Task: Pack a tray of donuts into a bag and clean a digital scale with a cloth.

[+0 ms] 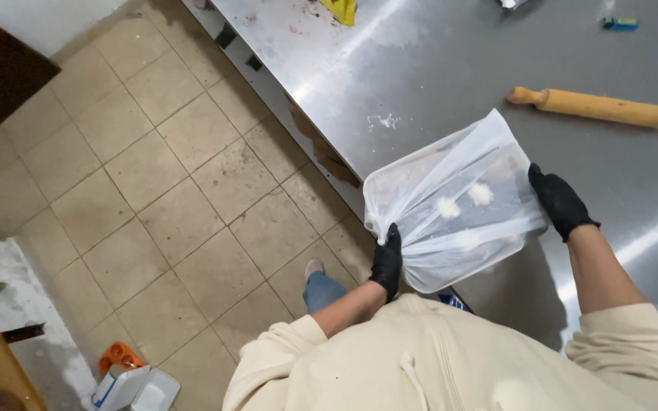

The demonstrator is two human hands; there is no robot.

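Observation:
A translucent white plastic bag (455, 202) is stretched between my two black-gloved hands at the near edge of a steel table (420, 68). My left hand (387, 260) pinches the bag's lower left side. My right hand (559, 202) grips its right edge. Pale lumps and a darker mass show faintly through the plastic; what they are I cannot tell. My cream sweatshirt fills the bottom of the view.
A wooden rolling pin (602, 106) lies on the table behind the bag. A yellow object (340, 9) and a small blue item (620, 23) sit at the far edge. Tiled floor (154, 175) lies to the left, with cartons and an orange tray (119, 358) by a wall.

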